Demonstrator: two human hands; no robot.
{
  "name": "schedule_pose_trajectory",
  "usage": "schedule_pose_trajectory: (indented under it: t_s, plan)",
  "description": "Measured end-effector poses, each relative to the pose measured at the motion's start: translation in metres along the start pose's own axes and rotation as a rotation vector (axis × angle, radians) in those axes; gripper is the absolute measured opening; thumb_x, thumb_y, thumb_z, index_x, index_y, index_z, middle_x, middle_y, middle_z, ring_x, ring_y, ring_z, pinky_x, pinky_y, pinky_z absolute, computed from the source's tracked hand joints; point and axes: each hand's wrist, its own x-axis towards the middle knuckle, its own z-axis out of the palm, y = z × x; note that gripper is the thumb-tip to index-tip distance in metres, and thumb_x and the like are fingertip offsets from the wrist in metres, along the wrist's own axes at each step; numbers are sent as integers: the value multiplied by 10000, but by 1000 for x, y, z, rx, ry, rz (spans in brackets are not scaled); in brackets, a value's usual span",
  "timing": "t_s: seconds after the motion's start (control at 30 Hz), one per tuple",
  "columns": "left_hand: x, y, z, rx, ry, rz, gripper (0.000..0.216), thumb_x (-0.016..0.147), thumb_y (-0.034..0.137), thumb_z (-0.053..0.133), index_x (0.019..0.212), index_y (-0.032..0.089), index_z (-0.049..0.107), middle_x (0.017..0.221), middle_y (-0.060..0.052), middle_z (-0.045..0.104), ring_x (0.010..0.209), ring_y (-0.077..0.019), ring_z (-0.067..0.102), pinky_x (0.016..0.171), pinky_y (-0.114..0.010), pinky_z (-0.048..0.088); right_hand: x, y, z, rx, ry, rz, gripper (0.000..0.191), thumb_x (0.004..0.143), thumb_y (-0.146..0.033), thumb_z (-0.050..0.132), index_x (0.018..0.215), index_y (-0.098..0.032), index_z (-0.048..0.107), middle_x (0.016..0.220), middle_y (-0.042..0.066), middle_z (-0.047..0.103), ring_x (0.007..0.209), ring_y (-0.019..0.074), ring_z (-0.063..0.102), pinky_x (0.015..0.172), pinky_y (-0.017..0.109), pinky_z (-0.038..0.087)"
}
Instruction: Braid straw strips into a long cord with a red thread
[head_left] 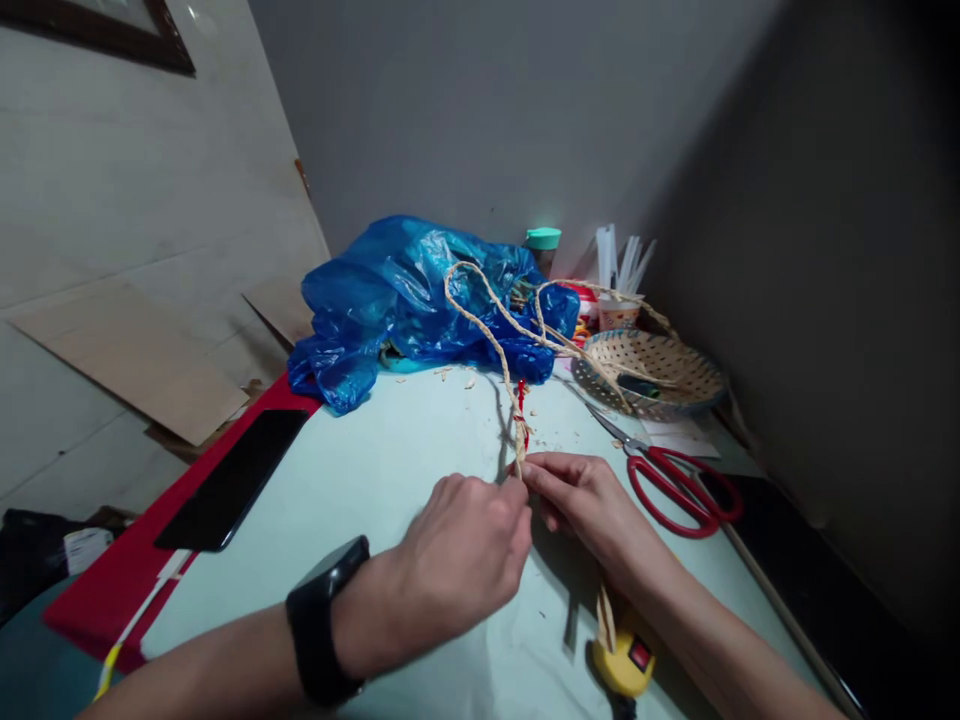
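Note:
A pale braided straw cord [487,330] loops up over the blue bag and runs down to my fingertips at the table's middle. My left hand [469,545], with a black watch at the wrist, is closed at the cord's near end; its fingertips are mostly hidden behind the knuckles. My right hand [581,495] pinches the same end between thumb and index finger. Just above the fingers, a red string [523,395] lies along the braid. A loose strip of straw [605,620] shows below my right hand.
A blue plastic bag [420,290] lies at the back, beside a woven basket [705,375]. Red-handled scissors [675,490] rest to the right. A phone [236,480] is at the left edge, and a yellow tape measure [622,665] sits near my right forearm.

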Motion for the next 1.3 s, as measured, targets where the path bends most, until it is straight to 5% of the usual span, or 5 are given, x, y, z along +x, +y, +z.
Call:
schedule_pose_trajectory:
  t_s: [0.27,0.47,0.67,1.1,1.3]
  plan:
    - [-3,6,8,136,-58,84,271,859,141,380,983,119,620,809,-130,664,667,-237,586,604,-323,374,-2,0,1,171,-110,29,299,802,-417,599,717,-132,627,534,-39,456,460,63,302,454,221,181]
    - [21,-22,-19,-375,143,-175,306,893,345,435,709,166,601,713,-44,624,691,-162,540,659,-272,369,-2,-1,3,167,-120,22,329,829,-424,557,706,-128,631,465,-76,298,436,59,200,439,232,99]
    - [32,-33,6,-1272,-274,-255,218,852,393,491,844,175,486,641,21,518,438,-51,342,424,-179,223,1,-2,4,110,-139,-10,336,835,-436,519,729,-137,628,485,-60,367,429,66,212,428,225,140]
    - [23,-30,14,-904,-44,-260,305,802,302,501,545,141,534,498,32,444,489,-77,337,491,-226,237,-15,-19,0,-746,57,-134,307,897,-287,391,633,-195,516,587,41,570,526,144,439,527,276,249]
    - [22,-25,15,-1127,-51,-383,265,791,289,509,580,138,562,423,51,413,400,-60,278,440,-226,178,-23,-18,13,-928,89,-147,296,931,-295,327,753,-196,542,633,70,629,505,161,509,499,293,207]
